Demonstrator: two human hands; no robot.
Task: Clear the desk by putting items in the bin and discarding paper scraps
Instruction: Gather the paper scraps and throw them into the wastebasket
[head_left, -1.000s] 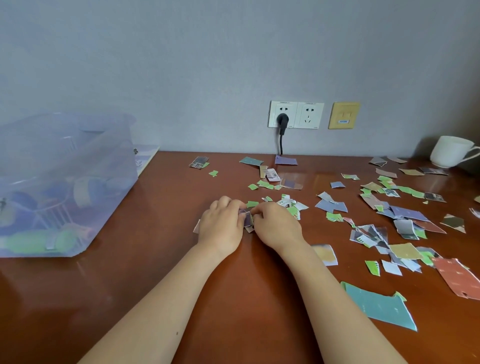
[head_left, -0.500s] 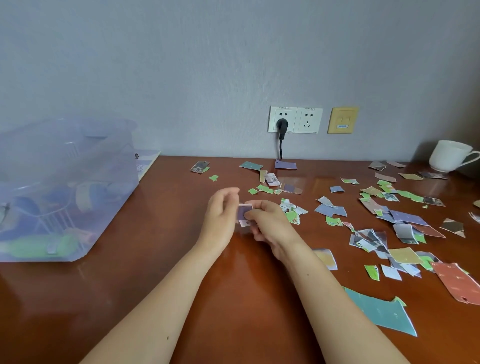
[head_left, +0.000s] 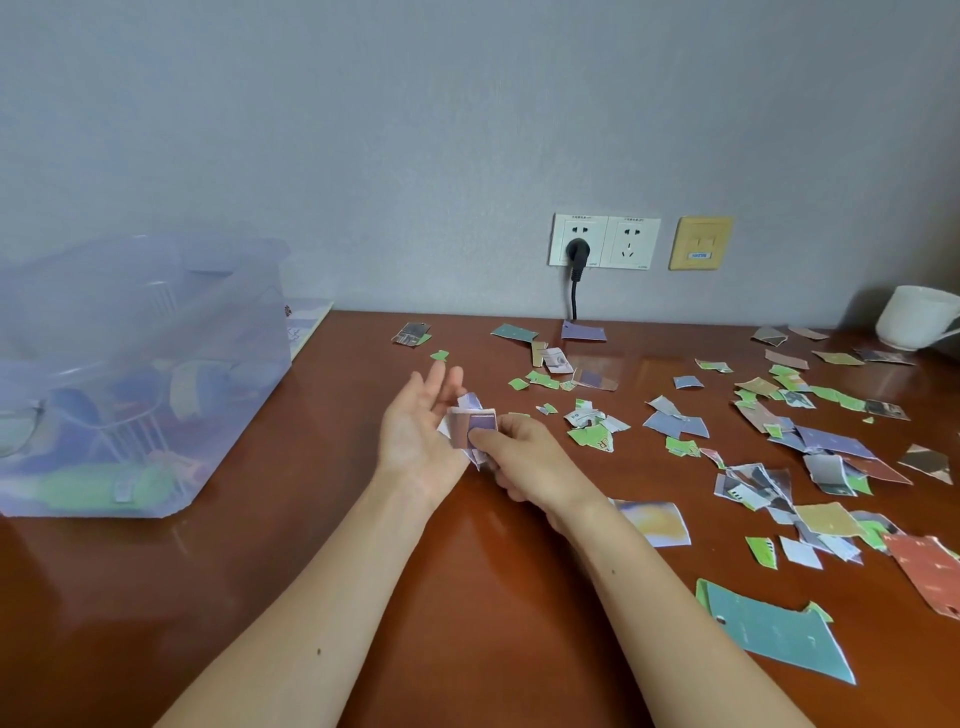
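Right hand (head_left: 524, 462) pinches jagged paper scraps (head_left: 474, 423) on flat left hand (head_left: 415, 431)

Scraps (head_left: 831, 446) strewn rt; bin (head_left: 130, 364) lft.

Both bare forearms rise from the bottom edge of the frame and converge toward its centre, the left forearm (head_left: 291, 613) from the lower left and the right forearm (head_left: 675, 587) from the lower right. The left hand (head_left: 418, 434) is turned palm-up and slightly inward, its fingers (head_left: 439, 379) straight and close together, pointing toward the top of the frame. Just right of it, the right hand (head_left: 524, 465) is curled, knuckles up, and its thumb (head_left: 485, 441) and fingertips pinch a small wad of paper scraps (head_left: 470, 418) against the edge of the left palm. Both wrists are nearly straight.
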